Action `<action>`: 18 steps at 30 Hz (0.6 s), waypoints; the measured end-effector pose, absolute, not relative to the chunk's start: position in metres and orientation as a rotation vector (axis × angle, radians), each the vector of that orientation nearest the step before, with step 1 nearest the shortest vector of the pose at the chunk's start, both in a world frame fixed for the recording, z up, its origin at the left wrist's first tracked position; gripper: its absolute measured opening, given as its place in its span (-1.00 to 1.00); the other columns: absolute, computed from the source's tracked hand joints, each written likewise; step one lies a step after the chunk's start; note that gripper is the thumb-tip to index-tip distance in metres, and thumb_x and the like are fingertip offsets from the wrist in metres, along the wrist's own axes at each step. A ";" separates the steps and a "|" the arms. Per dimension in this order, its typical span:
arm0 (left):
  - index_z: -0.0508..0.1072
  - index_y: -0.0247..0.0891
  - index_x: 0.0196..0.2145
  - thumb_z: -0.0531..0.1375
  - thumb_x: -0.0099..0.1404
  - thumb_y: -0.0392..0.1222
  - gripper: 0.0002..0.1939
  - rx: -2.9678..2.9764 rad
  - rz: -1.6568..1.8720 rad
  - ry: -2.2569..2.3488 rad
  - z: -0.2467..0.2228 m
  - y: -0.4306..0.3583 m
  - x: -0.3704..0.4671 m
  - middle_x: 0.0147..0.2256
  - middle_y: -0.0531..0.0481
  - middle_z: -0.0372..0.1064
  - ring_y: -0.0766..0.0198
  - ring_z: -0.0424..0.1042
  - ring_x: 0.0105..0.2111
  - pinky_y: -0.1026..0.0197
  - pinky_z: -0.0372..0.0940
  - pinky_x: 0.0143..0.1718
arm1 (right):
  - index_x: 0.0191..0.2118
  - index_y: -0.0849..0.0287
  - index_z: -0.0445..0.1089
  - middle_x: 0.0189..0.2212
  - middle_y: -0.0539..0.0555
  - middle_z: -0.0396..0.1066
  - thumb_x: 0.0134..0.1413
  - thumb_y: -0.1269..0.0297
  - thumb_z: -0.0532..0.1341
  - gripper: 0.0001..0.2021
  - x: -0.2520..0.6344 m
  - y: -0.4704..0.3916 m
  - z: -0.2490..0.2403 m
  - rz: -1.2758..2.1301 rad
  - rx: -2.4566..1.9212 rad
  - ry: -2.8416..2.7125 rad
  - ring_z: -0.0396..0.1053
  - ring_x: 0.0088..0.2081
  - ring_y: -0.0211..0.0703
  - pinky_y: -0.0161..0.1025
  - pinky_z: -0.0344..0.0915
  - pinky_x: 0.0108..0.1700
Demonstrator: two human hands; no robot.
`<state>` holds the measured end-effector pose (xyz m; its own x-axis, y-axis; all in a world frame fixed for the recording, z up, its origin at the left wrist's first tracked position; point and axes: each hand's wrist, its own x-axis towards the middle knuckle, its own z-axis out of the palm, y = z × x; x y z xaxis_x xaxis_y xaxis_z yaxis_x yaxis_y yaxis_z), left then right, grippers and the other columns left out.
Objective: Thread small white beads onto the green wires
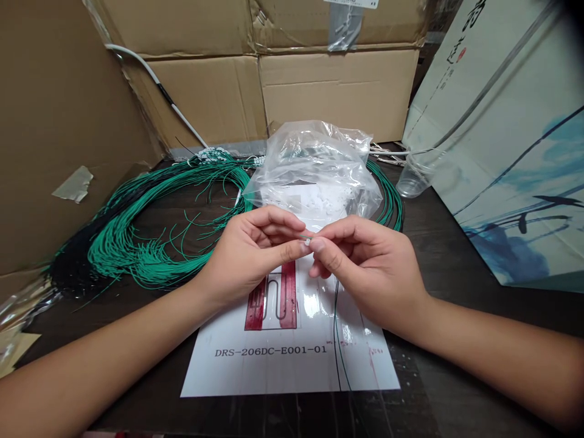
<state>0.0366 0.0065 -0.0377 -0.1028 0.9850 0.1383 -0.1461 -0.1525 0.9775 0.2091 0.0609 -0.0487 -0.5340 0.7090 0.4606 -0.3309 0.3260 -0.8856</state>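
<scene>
Bare forearms (pixel 150 328) reach in from near left and near right. Above a white printed paper sheet (pixel 219 377), the left hand (pixel 249 243) and right hand (pixel 383 267) pinch 1 tiny white plastic connector (pixel 308 241) between thumbs and fingertips. 2 thin dark wires (pixel 336 304) hang below the right hand. Farther lies a crumpled clear plastic bag (pixel 283 164); left, a looped green-and-black wire bundle (pixel 109 243).
</scene>
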 end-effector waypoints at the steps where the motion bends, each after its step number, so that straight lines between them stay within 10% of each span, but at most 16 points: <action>1: 0.58 -0.21 -0.34 0.43 0.11 -0.40 -0.81 1.176 1.446 1.101 -0.037 0.006 0.036 -0.36 0.11 0.57 0.44 0.56 -0.35 0.46 0.47 -0.27 | -0.32 0.24 0.46 -0.48 -0.07 0.48 0.14 0.44 0.35 -0.94 0.209 0.061 -0.048 1.395 -0.351 -1.648 0.50 -0.48 -0.42 -0.55 0.43 -0.42; 18: 0.62 -0.21 -0.39 0.42 0.16 -0.20 -0.92 1.523 1.369 1.235 -0.031 0.007 0.031 -0.40 -0.02 0.53 0.28 0.49 -0.35 0.26 0.42 -0.26 | -0.31 0.23 0.43 -0.53 -0.06 0.46 0.18 0.33 0.33 -0.90 0.211 0.061 -0.046 1.401 -0.378 -1.678 0.46 -0.51 -0.39 -0.49 0.41 -0.45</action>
<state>0.0313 0.0067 -0.0306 -0.0295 0.9597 0.2795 0.1793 -0.2700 0.9460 0.2105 0.0611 -0.0462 -0.5569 0.7102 0.4307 -0.2971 0.3139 -0.9018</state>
